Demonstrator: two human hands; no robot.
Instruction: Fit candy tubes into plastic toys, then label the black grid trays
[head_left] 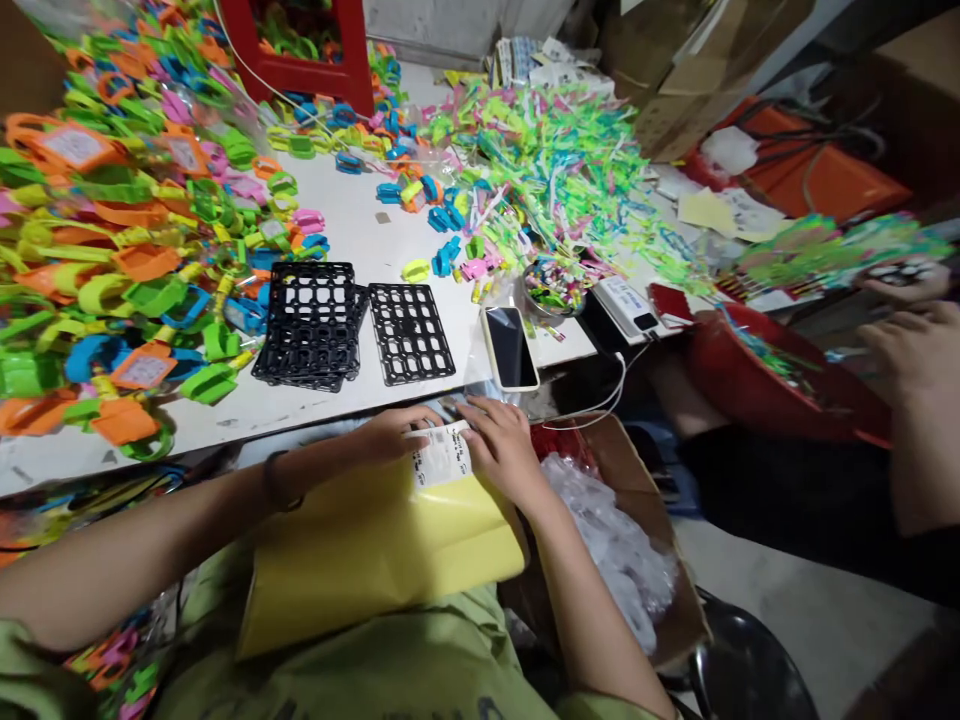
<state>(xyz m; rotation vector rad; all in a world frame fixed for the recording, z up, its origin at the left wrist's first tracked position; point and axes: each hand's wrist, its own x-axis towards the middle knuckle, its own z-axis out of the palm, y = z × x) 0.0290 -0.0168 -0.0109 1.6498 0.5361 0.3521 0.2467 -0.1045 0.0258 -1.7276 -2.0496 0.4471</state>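
Observation:
A glossy yellow sheet point(360, 545) lies across my lap, with a white label point(442, 460) that carries handwriting near its far edge. My left hand point(397, 432) is closed at the label's upper left side, fingertips bent inward. Facing it, my right hand point(501, 440) curls over the label's right edge, its fingers close to the left ones. Something small and greyish shows between the fingertips, too little of it to name. Just beyond the hands, a phone point(509, 348) and black plastic grids point(412, 332) rest at the table's front edge.
Heaped toy watches point(150, 260) cover the left of the table point(341, 215), near a red stool point(300, 75). Thin colourful strips point(547, 150) pile at the back. A cardboard box point(645, 480) holds clear plastic bags. At right, another person's hand point(919, 345) is over a red basin point(780, 385).

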